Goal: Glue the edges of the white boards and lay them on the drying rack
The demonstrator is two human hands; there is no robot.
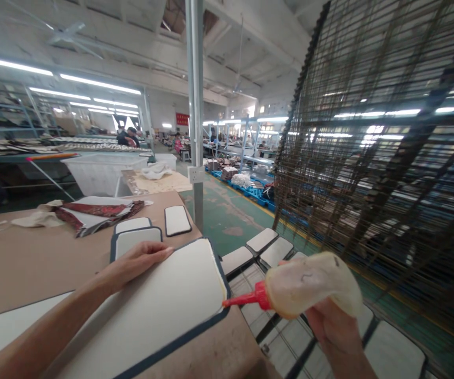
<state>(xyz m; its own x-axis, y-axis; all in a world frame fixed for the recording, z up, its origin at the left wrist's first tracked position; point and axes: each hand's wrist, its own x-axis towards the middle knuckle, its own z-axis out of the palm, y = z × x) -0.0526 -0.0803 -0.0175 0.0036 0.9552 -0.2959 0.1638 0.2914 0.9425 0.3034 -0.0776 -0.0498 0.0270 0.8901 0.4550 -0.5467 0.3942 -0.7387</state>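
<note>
A large white panel with dark blue edging (164, 300) lies at the near edge of the brown work table, its rounded end toward the right. My left hand (142, 260) grips the panel's far edge, fingers together. In my right hand (335, 326) is a cloudy squeeze bottle (309, 284), tipped on its side. Its red nozzle (246, 299) touches the panel's right border near the rounded corner. A thin pale yellowish line runs along that border. The bottle hides part of my right fingers.
Smaller edged panels (177, 220) lie farther back on the brown table (13, 258), beside folded patterned fabric (100, 213). To the right, more white panels (262, 239) rest on a wire rack. A raised stack of wire racks (369, 131) leans above it. A metal post (197, 131) stands behind the table.
</note>
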